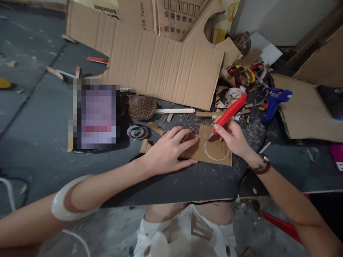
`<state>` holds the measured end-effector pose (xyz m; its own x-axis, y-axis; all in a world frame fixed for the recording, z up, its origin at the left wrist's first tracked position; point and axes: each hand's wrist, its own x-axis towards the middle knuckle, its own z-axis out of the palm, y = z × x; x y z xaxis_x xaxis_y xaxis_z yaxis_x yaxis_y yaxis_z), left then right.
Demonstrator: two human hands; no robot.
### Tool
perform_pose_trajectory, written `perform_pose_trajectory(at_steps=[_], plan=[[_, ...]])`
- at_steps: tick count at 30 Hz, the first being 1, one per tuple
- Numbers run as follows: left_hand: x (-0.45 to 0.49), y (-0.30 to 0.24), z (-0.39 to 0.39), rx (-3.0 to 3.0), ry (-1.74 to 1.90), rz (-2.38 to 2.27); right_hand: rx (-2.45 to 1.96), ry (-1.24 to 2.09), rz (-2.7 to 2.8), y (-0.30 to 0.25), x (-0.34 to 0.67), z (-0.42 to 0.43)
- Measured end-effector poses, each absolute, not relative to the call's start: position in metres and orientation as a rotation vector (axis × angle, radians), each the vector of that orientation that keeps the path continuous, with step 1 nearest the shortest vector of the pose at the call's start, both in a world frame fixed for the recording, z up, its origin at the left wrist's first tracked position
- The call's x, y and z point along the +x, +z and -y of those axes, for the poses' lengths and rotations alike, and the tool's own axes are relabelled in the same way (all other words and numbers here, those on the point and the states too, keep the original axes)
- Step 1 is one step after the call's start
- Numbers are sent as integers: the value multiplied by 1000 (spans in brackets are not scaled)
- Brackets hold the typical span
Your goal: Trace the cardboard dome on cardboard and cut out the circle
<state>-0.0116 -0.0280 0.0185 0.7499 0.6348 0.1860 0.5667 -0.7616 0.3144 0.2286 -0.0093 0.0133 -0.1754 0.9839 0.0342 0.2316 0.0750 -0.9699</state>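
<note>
My left hand (170,150) lies flat with fingers spread, pressing down on a small cardboard piece (214,151) that carries a white drawn circle. My right hand (233,137) is closed around a red utility knife (230,112), its tip touching the cardboard at the circle's upper edge. Both hands rest on a dark work board (187,184) over my lap.
A large corrugated cardboard sheet (166,67) lies behind the hands. A blue glue gun (274,101) sits to the right amid scraps. A cardboard spiral (138,132), a woven cardboard ball (142,107), a white stick (175,111) and a blurred-out screen (96,116) lie at left.
</note>
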Motion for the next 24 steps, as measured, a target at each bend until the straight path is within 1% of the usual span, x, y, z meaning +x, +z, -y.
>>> perform_pose_trajectory(at_steps=[15, 24], plan=[[-12, 18, 27, 2710, 396, -947, -1272, 1000, 1776, 11, 227, 15], [-11, 18, 27, 2717, 414, -943, -1271, 1082, 1600, 9, 226, 9]])
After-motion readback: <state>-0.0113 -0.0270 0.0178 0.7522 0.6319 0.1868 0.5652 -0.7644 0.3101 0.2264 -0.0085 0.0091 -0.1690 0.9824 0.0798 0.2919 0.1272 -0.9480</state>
